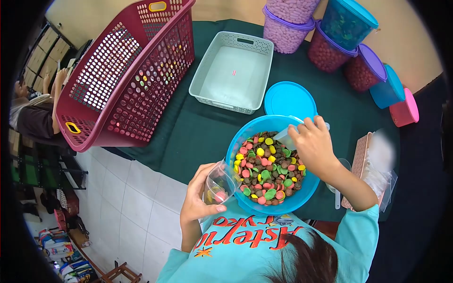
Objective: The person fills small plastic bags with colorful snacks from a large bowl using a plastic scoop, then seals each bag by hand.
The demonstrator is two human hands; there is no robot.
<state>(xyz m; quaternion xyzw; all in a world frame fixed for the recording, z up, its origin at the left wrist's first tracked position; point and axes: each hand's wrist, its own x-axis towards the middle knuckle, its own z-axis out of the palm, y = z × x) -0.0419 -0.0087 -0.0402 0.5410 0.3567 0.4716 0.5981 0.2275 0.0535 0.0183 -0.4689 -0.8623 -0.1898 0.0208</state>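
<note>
On the table (174, 153), you are obstructed by the maroon basket (146, 94) at the left edge, the blue basin (309, 188) at the near edge and tubs (328, 51) along the far edge. You have bare passage between basket and grey tray (224, 70).

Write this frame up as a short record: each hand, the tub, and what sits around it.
Left hand: left hand holds a clear cup with a few pieces inside
Right hand: right hand grips a translucent scoop over the mixed pieces
Tub: blue tub, open
Contents: pink, green, yellow and brown pieces
Beyond tub: round blue lid, pale basket
Left side: large maroon basket
By the wall: lidded containers, some stacked
Unclear: whether cup and tub touch
</note>
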